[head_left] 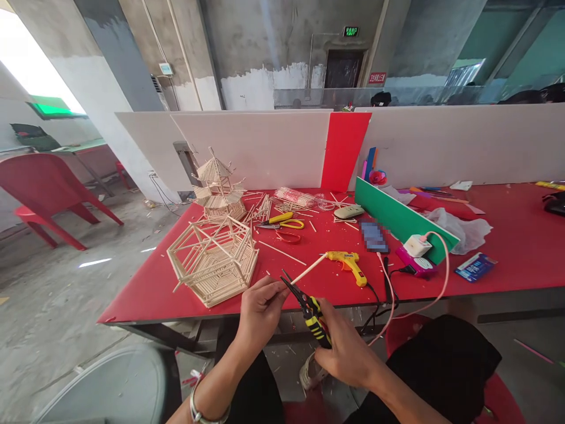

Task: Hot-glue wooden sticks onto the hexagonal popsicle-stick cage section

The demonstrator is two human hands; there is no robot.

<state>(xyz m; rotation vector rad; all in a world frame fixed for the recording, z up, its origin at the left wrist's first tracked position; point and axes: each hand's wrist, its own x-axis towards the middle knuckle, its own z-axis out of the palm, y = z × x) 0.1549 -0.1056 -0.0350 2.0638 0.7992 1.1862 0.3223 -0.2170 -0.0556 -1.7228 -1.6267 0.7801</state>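
My left hand [261, 306] is closed in a pinch in front of the table edge. A thin wooden stick [309, 268] runs from its fingertips toward the glue gun. My right hand [342, 347] grips black-and-yellow snips [315, 321], whose slightly parted jaws cross the stick beside my left fingertips. The yellow glue gun [348, 265] lies on the table, its nozzle close to the stick's far end. To the left sits an open hexagonal stick frame [214, 259], with a tiered stick pagoda [218, 188] behind it.
Loose sticks [262, 209], yellow-handled pliers [278, 218] and red-and-yellow scissors [289, 237] lie on the red table [145, 288]. A green board [401, 218] stands at right, near a purple power strip [415, 263] with a plugged-in charger [417, 245]. Cables hang over the front edge.
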